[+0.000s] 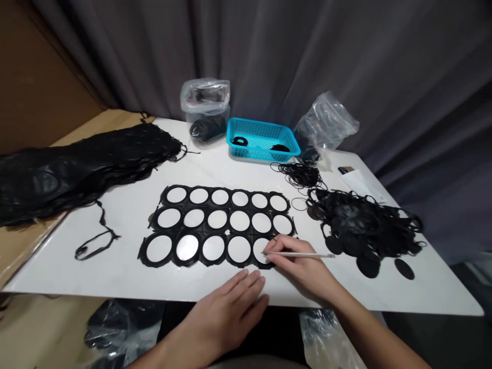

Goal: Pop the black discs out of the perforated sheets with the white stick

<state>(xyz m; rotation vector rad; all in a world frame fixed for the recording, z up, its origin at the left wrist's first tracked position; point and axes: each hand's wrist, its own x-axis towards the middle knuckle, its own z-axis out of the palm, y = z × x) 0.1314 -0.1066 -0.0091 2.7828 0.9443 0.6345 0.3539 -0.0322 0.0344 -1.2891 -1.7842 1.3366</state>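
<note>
While the right hand (294,259) pinches one slim pale stick (303,254) between thumb and fingers, the tip sits at the fifth round opening of the front row in a black sheet (226,207). This sheet lies flat on the white table (130,277), before the person; seventeen openings can be counted: six in the back row, six in the middle and five in front, the last partly behind the hand. What the right hand covers beyond that cannot be told. The left hand (234,302) lies palm down at the table's near edge, fingers extended and grasping nothing, just beside the sheet.

To the right are one pile of thin black rings (302,175), one single ring (299,204) just below it, a larger heap of black scraps and discs (357,220) too tangled to count, and one separate disc (404,269). Near the far right edge lies one white paper slip (363,183), any print on it too small to read, beside one small dark object (345,169). At the back stand one blue basket (265,125), one clear container (192,123) lined with plastic, and one clear bag (330,120). One black strip (96,247) and a pile of black sheeting (77,169) occupy the left.
</note>
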